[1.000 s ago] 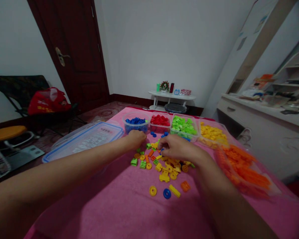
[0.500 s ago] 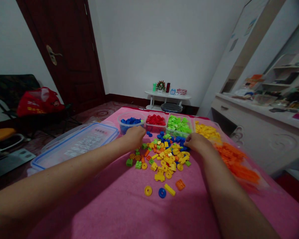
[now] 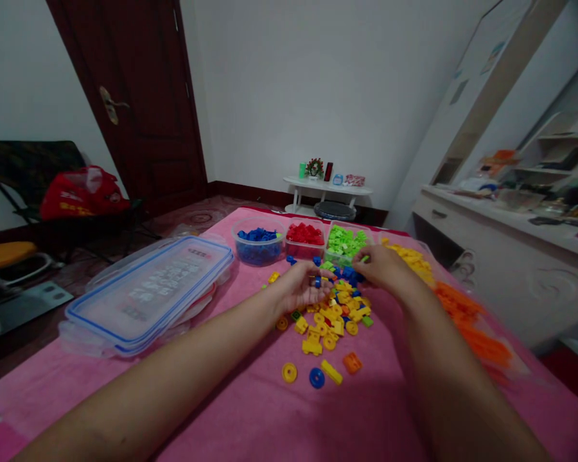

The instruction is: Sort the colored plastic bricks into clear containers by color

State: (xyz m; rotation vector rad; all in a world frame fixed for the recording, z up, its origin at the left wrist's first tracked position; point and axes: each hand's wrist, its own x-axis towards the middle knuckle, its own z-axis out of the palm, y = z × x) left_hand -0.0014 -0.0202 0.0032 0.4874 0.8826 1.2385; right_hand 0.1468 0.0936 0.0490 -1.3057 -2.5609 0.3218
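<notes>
My left hand (image 3: 304,287) is turned palm up over the pile of mixed toy bricks (image 3: 340,308), its fingers loosely curled. A small blue brick (image 3: 318,282) rests in those fingers. At the right of the pile, my right hand (image 3: 379,264) is pinched just in front of the green box. A small green brick (image 3: 365,259) shows at its fingertips. Below the hands lie a yellow wheel (image 3: 289,372), a blue wheel (image 3: 316,377), a yellow bar (image 3: 331,371) and an orange brick (image 3: 352,362). Part of the pile is hidden behind my left hand.
Behind the pile stand a round tub of blue bricks (image 3: 257,251), a box of red bricks (image 3: 305,249) and a box of green bricks (image 3: 337,258). Yellow bricks (image 3: 411,260) and orange bricks (image 3: 467,317) sit at right. Stacked lids (image 3: 149,295) lie left on the pink cloth (image 3: 250,410).
My left hand has moved right from before the blue tub to over the pile and turned palm up, showing a blue brick. My right hand has risen slightly toward the green box.
</notes>
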